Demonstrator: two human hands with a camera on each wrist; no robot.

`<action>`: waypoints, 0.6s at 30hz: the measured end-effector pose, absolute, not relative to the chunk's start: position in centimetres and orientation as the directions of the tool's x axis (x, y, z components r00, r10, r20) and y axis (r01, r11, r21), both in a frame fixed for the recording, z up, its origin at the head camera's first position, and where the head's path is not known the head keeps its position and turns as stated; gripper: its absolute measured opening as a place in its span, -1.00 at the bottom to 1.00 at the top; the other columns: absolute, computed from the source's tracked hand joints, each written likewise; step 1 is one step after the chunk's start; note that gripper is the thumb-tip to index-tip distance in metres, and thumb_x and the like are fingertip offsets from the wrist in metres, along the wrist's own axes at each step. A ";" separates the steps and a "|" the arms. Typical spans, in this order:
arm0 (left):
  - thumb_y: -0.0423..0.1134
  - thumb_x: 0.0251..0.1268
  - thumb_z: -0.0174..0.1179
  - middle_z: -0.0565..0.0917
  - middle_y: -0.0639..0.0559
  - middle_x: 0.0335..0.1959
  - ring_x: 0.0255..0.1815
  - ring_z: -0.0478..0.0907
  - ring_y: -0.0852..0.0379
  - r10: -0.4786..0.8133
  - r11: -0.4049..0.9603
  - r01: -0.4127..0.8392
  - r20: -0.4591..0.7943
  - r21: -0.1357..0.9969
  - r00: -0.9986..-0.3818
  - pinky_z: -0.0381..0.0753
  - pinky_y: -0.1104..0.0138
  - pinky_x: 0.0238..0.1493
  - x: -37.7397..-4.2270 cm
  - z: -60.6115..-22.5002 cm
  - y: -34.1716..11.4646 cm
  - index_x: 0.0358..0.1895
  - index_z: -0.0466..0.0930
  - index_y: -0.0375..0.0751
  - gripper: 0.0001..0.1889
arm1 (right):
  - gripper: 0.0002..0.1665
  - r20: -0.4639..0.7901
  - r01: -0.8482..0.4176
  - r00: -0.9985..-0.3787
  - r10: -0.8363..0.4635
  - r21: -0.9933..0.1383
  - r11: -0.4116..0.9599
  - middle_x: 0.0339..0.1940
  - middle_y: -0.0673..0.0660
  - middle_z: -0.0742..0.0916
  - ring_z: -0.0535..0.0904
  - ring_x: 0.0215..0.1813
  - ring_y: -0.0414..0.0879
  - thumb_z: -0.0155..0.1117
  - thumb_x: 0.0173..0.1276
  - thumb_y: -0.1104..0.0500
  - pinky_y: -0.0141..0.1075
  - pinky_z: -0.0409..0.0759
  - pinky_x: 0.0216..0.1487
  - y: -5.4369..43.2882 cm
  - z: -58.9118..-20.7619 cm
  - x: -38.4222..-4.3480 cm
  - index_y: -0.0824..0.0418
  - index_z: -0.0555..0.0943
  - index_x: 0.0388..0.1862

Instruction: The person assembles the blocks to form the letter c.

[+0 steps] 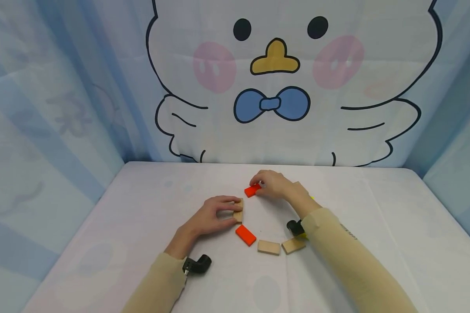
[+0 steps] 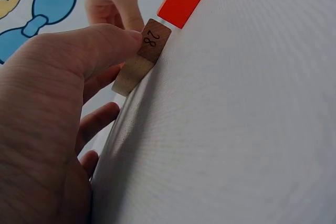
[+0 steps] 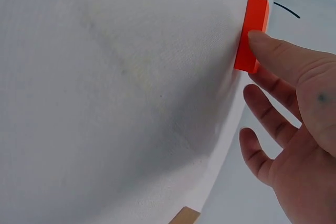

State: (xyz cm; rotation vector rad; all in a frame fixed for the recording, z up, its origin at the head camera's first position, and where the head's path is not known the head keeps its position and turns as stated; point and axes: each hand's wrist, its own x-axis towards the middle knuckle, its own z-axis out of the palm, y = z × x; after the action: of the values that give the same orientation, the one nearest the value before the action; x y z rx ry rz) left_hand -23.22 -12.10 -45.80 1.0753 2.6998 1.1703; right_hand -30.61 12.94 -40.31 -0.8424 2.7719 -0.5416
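My left hand (image 1: 213, 216) pinches a plain wooden block (image 1: 238, 214) between thumb and fingers on the left of a curve of blocks. In the left wrist view that wooden block (image 2: 152, 41) shows the number 28 on its end, with the thumb at its edge. Farther back, my right hand (image 1: 273, 184) grips a red block (image 1: 252, 191). The right wrist view has the thumb laid on this red block (image 3: 253, 17), a finger behind it and the other fingers loosely bent. Another red block (image 1: 245, 235) lies flat just in front of the wooden one.
Two plain wooden blocks, one in the middle (image 1: 269, 247) and one farther right (image 1: 293, 246), continue the curve at the front. A yellow block (image 1: 303, 236) is mostly hidden by the right sleeve. A patterned curtain (image 1: 274, 143) hangs behind the white table (image 1: 141, 226).
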 end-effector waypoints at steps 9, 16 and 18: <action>-0.26 0.28 0.36 0.61 0.03 0.25 0.34 0.44 -0.01 0.588 0.482 0.582 0.250 0.655 -0.769 0.33 -0.04 0.37 -23.1 -45.7 -12.0 0.11 0.76 -0.13 -0.67 | -0.70 -0.069 -0.478 -0.831 -0.552 -0.419 0.772 0.08 0.11 0.67 0.54 0.09 0.04 0.36 0.41 0.22 -0.04 0.52 0.23 12.7 -40.3 -30.6 0.15 0.71 0.10; -0.26 0.28 0.35 0.61 0.04 0.25 0.35 0.44 -0.01 0.589 0.480 0.577 0.245 0.661 -0.770 0.33 -0.04 0.37 -23.1 -45.7 -12.1 0.10 0.76 -0.13 -0.67 | -0.69 -0.074 -0.479 -0.827 -0.557 -0.423 0.769 0.08 0.12 0.67 0.53 0.10 0.04 0.37 0.41 0.21 -0.03 0.51 0.24 12.4 -40.3 -30.5 0.15 0.71 0.11; -0.26 0.28 0.35 0.61 0.04 0.25 0.35 0.44 0.00 0.589 0.480 0.579 0.247 0.659 -0.769 0.33 -0.03 0.37 -23.1 -45.7 -12.1 0.10 0.76 -0.12 -0.67 | -0.70 -0.073 -0.480 -0.827 -0.557 -0.421 0.769 0.08 0.11 0.67 0.54 0.09 0.04 0.37 0.41 0.21 -0.03 0.52 0.23 12.4 -40.3 -30.5 0.15 0.71 0.10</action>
State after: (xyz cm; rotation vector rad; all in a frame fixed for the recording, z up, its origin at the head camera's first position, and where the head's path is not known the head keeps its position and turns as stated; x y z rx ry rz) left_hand -23.07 -12.12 -45.70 1.0621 2.6920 1.1896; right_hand -30.50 12.38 -40.33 -0.8207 2.7697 -0.5815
